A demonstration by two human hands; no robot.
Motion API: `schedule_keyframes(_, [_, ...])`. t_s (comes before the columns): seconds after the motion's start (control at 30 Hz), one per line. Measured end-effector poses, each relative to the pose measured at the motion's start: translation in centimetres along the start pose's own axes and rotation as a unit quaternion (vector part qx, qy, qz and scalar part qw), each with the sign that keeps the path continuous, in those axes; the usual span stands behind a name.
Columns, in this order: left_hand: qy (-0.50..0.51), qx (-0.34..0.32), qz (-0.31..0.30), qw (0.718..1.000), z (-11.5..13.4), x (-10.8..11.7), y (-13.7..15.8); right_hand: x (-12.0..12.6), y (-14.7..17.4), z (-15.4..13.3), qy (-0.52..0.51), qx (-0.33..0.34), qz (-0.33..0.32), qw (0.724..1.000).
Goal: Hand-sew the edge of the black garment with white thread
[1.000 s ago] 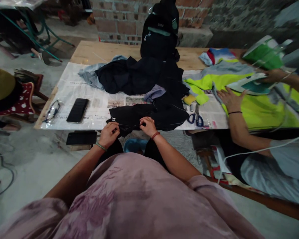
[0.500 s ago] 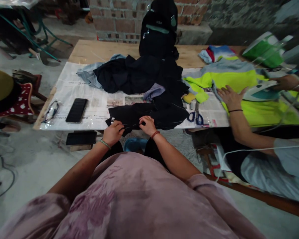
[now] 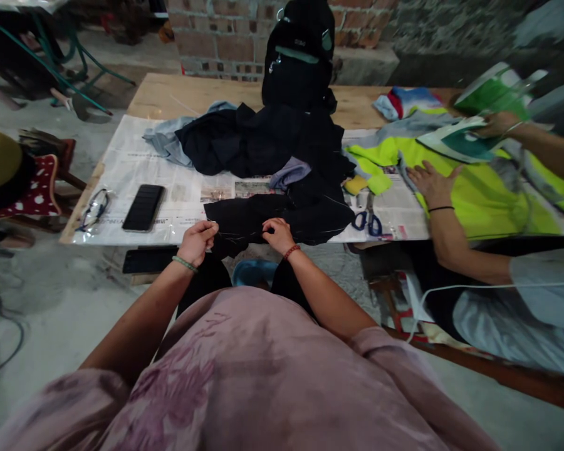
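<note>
My left hand (image 3: 200, 241) is closed in a pinch at the table's front edge, just left of a black garment (image 3: 249, 216). A speck of white shows by its fingertips; what it grips is too small to make out. Curled at the garment's near edge, the fingers of my right hand (image 3: 279, 237) are pressed together, and anything between them is hidden. A pale line, like a seam or thread, runs along the dark cloth between the hands. Right of the garment lie scissors (image 3: 374, 224) with dark blue handles.
Newspaper covers the wooden table (image 3: 157, 94). A phone (image 3: 143, 208) and glasses (image 3: 96, 210) lie at left; a black backpack (image 3: 296, 75) stands behind the clothes. At right a co-worker's hand holds an iron (image 3: 470, 139) over a yellow-green garment (image 3: 484, 200).
My left hand has moved left, off the garment's edge, and the striped white bit beside it no longer shows. My right hand stays put. The co-worker's iron has moved left and away.
</note>
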State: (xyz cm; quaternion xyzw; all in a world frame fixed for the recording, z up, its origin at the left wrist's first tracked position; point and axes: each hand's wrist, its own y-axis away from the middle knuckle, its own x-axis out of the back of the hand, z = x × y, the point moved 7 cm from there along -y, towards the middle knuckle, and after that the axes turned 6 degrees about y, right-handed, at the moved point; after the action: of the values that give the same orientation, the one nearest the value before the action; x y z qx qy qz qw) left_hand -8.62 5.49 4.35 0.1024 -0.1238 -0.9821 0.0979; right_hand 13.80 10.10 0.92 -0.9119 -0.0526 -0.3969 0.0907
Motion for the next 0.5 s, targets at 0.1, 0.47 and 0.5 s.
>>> schedule_keyframes(0.1, [0.045, 0.014, -0.001, 0.999, 0.0, 0.6, 0.0, 0.0, 0.0, 0.0, 0.002, 0.002, 0.007, 1.000])
schedule_keyframes(0.47, [-0.451, -0.269, -0.076, 0.847, 2.1, -3.6, 2.3, 0.0, 0.1, 0.0, 0.006, 0.005, 0.006, 1.000])
schedule_keyframes(0.5, [-0.485, -0.269, -0.087, 0.828, 1.7, -4.1, 2.4, 0.0, 0.0, 0.0, 0.007, 0.005, 0.006, 1.000])
